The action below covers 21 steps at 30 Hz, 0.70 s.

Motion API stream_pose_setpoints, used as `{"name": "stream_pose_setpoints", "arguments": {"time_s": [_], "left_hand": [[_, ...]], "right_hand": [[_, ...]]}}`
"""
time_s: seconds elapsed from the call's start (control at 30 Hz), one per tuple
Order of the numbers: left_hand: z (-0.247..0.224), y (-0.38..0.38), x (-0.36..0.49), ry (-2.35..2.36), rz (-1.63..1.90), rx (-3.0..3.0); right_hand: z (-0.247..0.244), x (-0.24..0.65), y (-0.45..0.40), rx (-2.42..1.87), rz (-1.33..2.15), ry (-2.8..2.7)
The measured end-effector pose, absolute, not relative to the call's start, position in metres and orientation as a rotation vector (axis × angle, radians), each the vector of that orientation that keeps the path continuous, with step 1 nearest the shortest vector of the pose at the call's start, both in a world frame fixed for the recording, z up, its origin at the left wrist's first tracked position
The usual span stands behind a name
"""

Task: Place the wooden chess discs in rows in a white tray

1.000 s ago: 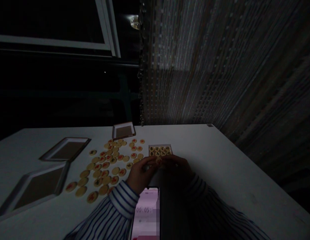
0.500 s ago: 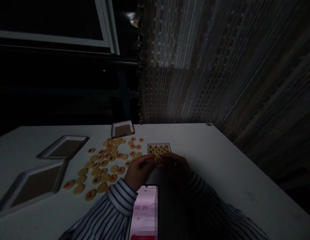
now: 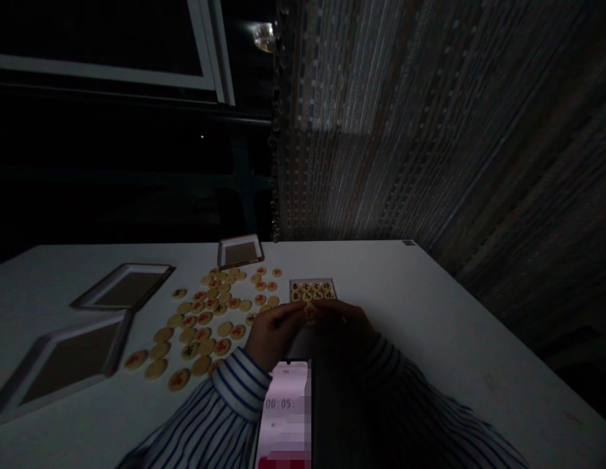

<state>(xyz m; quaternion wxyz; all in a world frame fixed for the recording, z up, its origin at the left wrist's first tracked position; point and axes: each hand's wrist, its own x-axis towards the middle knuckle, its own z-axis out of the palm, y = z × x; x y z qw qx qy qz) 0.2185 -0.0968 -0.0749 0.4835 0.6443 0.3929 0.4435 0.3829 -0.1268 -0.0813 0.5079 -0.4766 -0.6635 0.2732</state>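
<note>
A round wooden xiangqi piece with a red character (image 3: 309, 311) is pinched at its two sides between my hands. My left hand (image 3: 270, 335) has it by the fingertips from the left, and my right hand (image 3: 350, 326), mostly in shadow, grips from the right. Just beyond my fingers lies a small shallow box (image 3: 333, 283) with rows of pieces in it, their black characters facing up. My fingers and the held piece hide the near part of this box. To the left, many loose xiangqi pieces (image 3: 204, 318) are scattered, some showing red or black characters, others blank.
A phone (image 3: 285, 417) showing a timer lies below my wrists. Three shallow trays or lids stand on the white table: one at the back (image 3: 240, 253), one at left (image 3: 124, 286), one nearer (image 3: 63, 365). A bead curtain (image 3: 361, 130) hangs behind.
My hands stay almost in place, both still on the piece, which shows a little less of its face between my fingertips. The view has shifted very slightly.
</note>
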Motion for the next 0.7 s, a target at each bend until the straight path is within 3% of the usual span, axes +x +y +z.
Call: {"name": "stream_pose_setpoints", "arguments": {"time_s": [0.7], "left_hand": [[-0.0797, -0.0945, 0.217, 0.94, 1.058, 1.583]], "right_hand": [[-0.0901, 0.3854, -0.1224, -1.145, 0.561, -1.614]]}}
